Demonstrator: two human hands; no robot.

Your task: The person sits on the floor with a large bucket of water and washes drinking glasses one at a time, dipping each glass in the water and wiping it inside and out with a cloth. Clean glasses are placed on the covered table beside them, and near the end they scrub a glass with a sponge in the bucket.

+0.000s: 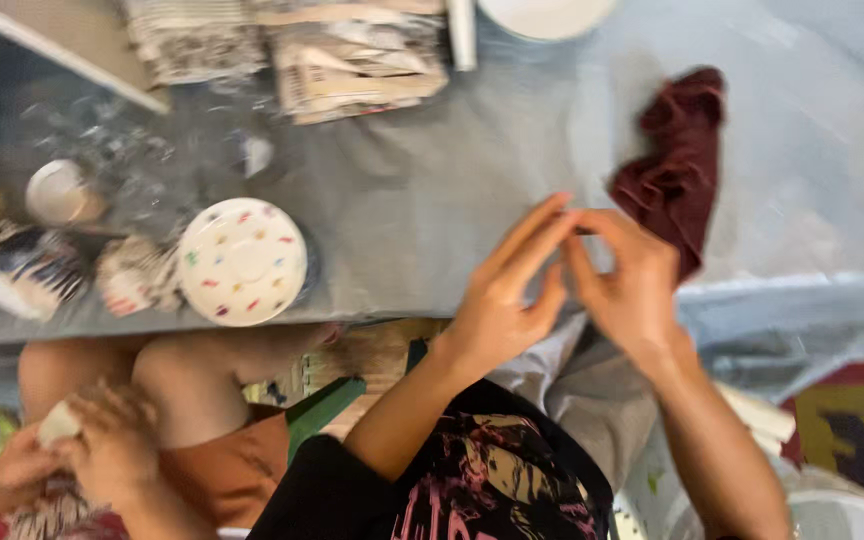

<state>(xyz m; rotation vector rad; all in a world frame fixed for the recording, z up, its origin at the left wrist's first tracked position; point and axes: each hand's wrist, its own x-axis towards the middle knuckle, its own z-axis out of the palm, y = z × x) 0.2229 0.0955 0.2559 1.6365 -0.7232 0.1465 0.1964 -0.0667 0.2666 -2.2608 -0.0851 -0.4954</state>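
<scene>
Hands point(567, 285) fingertips touching, near maroon cloth point(677, 160).

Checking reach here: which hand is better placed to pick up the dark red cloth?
Probably the right hand: it lies next to the dark red cloth, while the left hand is farther away, fingertips meeting the right's.

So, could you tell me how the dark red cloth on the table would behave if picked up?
The dark red cloth lies crumpled in folds, so it is probably floppy and would drape. It looks light and unlikely to roll or break.
</scene>
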